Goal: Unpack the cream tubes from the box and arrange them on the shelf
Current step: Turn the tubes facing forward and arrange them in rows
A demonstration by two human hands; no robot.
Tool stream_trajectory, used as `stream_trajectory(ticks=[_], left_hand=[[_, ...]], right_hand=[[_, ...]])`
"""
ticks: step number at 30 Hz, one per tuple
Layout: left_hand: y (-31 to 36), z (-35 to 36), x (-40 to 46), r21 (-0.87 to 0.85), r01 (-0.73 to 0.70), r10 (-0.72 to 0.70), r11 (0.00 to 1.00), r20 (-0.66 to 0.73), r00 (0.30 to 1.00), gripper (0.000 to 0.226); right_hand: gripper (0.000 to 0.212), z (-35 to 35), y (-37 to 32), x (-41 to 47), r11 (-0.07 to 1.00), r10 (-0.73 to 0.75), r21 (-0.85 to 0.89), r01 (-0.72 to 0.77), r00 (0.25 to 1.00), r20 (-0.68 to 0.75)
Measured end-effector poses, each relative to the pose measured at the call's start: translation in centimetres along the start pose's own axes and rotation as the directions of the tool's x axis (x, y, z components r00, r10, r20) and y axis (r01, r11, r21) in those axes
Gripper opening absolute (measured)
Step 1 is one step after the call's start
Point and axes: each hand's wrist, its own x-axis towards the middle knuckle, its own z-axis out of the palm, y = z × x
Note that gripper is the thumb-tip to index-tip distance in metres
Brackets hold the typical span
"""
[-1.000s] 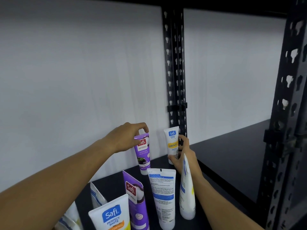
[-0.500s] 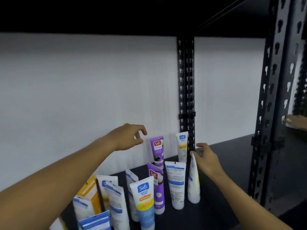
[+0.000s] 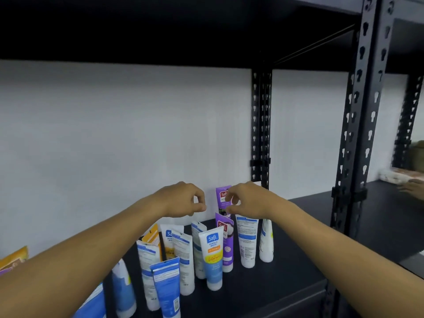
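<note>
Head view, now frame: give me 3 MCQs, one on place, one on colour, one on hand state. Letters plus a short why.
1. Where does the rear purple tube stand?
A. Lying on the floor
B. Upright at the back of the shelf, near the wall
C. In a box

2. What colour is the shelf's upright post?
A. Black
B. White
C. Red

3. What does the left hand hold?
A. A purple tube
B. A box
C. Nothing, its fingers curled with thumb and fingertips meeting

Answers: 1 B, it stands behind the front cluster, against the white wall. 2 A, the perforated post is black. 3 C, no tube lies between its fingers.
</note>
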Motion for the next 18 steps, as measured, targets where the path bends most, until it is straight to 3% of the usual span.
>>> stream_trajectory(ticks=[8, 18], left_hand=[[0.6, 1.8, 0.1, 0.137, 0.0, -0.011, 0.991, 0.082, 0.997, 0.036], [-0.5, 2.5, 0.2, 0.063, -0.026, 0.02, 0.998, 0.098, 0.995, 0.028]], right_hand=[[0.027, 0.7, -2.5, 0.6, 0.991, 0.006, -0.136, 0.008, 0.994, 0.108], [0.016, 2.4, -2.3, 1.7, 0.989, -0.017, -0.147, 0.028, 0.997, 0.081]])
